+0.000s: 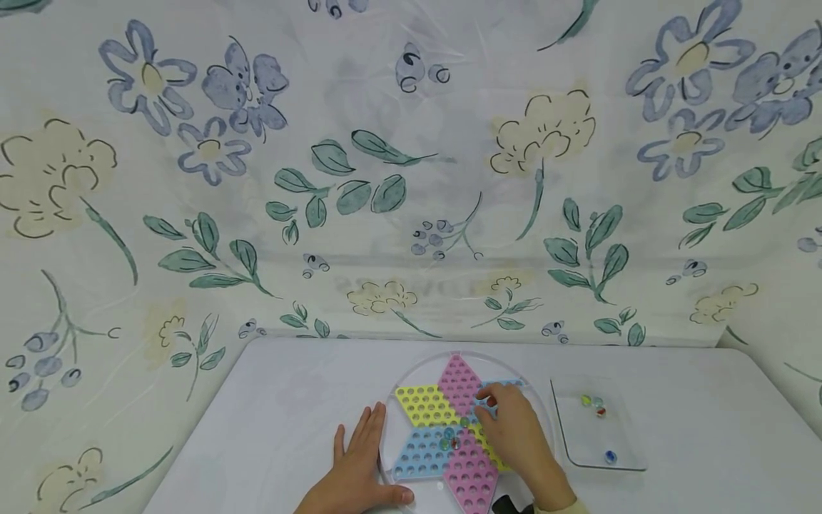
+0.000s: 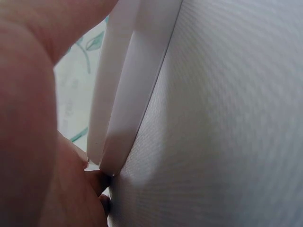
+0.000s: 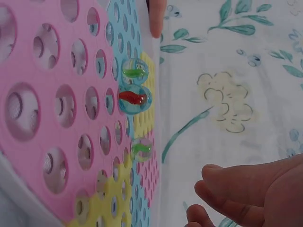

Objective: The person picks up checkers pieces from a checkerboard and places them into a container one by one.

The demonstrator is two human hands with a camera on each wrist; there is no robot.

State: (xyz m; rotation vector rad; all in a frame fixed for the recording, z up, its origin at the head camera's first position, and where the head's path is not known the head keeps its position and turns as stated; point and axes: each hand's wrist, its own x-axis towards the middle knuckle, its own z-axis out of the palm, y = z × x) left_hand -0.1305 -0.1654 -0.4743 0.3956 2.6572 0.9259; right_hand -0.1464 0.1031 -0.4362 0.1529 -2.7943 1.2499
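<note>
Resting straight-fingered left hand [image 1: 359, 467] against hole-dotted star board [image 1: 472, 467], pink, yellow and blue beneath right hand [image 1: 514, 428]; cannot tell its grip.

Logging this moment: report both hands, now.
Left hand: open, at the board edge.
Right hand: fingers bent over the board; nothing visible in it, whether it holds anything cannot be told.

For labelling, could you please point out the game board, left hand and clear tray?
Game board [image 1: 471, 472], head view: lower pink section.
Left hand [image 1: 353, 474], head view: back of hand.
Clear tray [image 1: 583, 437], head view: bare floor.
</note>
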